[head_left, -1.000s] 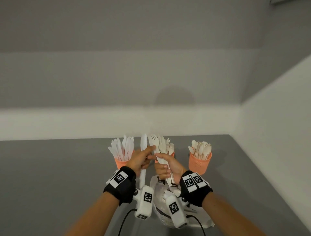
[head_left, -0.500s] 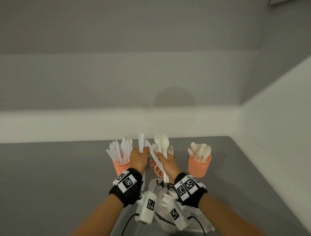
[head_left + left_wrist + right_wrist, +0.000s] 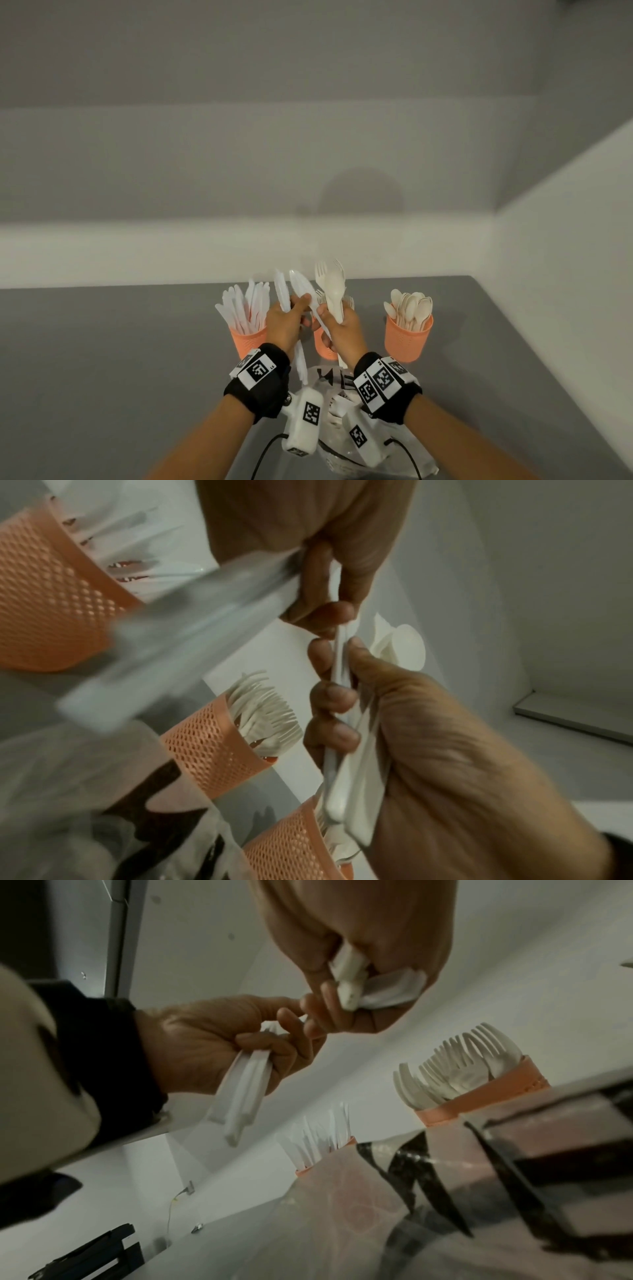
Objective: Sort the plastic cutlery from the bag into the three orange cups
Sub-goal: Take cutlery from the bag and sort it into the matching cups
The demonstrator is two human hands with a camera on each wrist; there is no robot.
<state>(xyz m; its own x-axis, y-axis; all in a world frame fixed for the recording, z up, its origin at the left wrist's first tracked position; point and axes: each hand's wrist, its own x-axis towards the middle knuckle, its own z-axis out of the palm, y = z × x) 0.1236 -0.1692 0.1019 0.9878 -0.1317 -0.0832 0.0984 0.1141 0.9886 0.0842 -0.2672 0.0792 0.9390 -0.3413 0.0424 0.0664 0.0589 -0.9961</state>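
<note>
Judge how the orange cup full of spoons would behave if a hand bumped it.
The spoon cup probably tips easily: it looks like thin mesh plastic, narrower at its base, with spoons standing well above the rim. It likely slides on the smooth grey table too.

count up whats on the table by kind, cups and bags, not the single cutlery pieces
orange cups: 3 (knife cup, fork cup, spoon cup)
plastic bags: 1 (bag, nearest the person)
total: 4
</note>
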